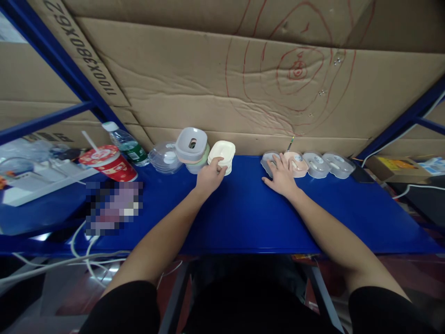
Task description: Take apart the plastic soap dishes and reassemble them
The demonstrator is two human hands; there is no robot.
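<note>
My left hand (210,178) is at the front of a small cream plastic container (224,151), its fingers bent and closed on the near edge. To the left of it stands a stack of rounded plastic pieces with a grey one (197,134) on top, which has an oval opening. My right hand (281,176) lies with spread fingers over a translucent grey piece (267,160), hiding much of it. Beside those fingers sits a pink piece (298,165), followed to the right by a grey piece (315,165) and another translucent one (338,165).
Clear domed plastic (165,159) lies left of the stack. Further left are a water bottle (130,146), a red cup with a straw (113,162) and a white power strip (45,181). Cardboard (191,83) walls the back of the blue table (243,213). Cables hang at the left front edge.
</note>
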